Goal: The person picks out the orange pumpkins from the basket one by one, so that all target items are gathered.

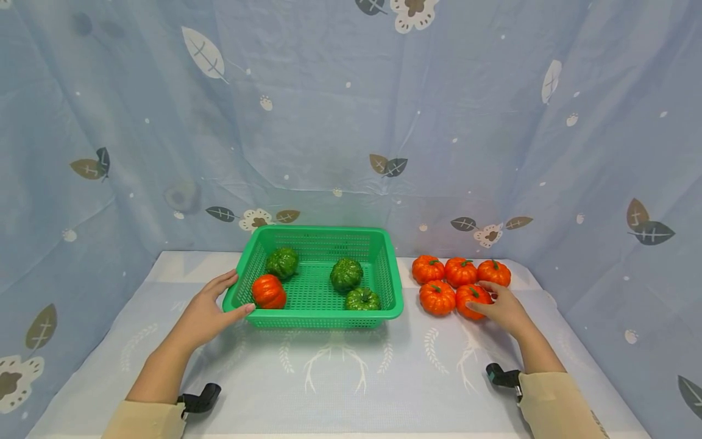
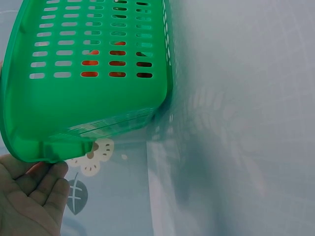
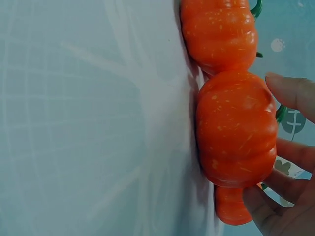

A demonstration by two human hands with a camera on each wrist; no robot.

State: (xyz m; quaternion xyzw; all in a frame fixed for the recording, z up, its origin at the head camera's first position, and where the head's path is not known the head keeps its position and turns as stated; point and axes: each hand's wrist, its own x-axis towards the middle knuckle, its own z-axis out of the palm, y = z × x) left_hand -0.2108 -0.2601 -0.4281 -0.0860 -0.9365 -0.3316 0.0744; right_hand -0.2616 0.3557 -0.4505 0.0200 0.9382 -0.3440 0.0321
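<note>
My left hand (image 1: 204, 315) holds the front left corner of a green plastic basket (image 1: 312, 314), thumb over the rim and fingers along the left side. In the left wrist view its fingers (image 2: 44, 189) curl under the basket's rim. Inside lie one orange pumpkin (image 1: 269, 292) and several green pumpkins (image 1: 346, 275). On the right, my right hand (image 1: 507, 310) grips the front right orange pumpkin (image 3: 236, 130) of a group, thumb on one side and fingers on the other. That pumpkin sits on the cloth beside its neighbours.
Other orange pumpkins (image 1: 437, 297) stand close together in two rows right of the basket. A pale patterned cloth (image 1: 329, 378) covers the table. Behind and at both sides hangs a blue curtain (image 1: 329, 122) with leaf prints. Each wrist carries a black camera mount (image 1: 200, 399).
</note>
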